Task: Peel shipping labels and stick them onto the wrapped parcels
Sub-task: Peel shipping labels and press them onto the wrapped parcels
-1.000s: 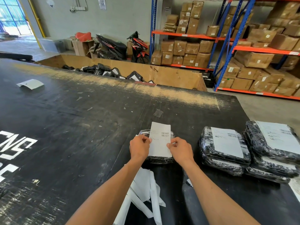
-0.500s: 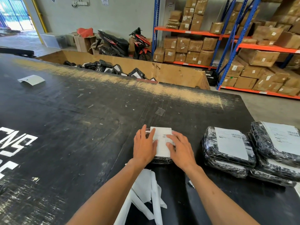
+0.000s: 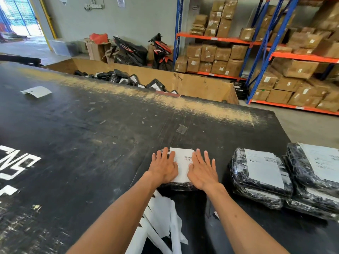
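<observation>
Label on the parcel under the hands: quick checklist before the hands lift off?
1. Label lies on the parcel, not on the table: ok.
2. Left hand and right hand press flat, fingers straight: ok.
3. Visible strip of label between the hands lies smooth, far edge flat: ok.
4. Side edges and near corners stuck down: cannot tell, the hands cover them.
5. Barcode unwrinkled and readable: cannot tell, partly covered and too small.
6. Room beside the stack of labelled parcels to the right: ok, bare table shows between.
</observation>
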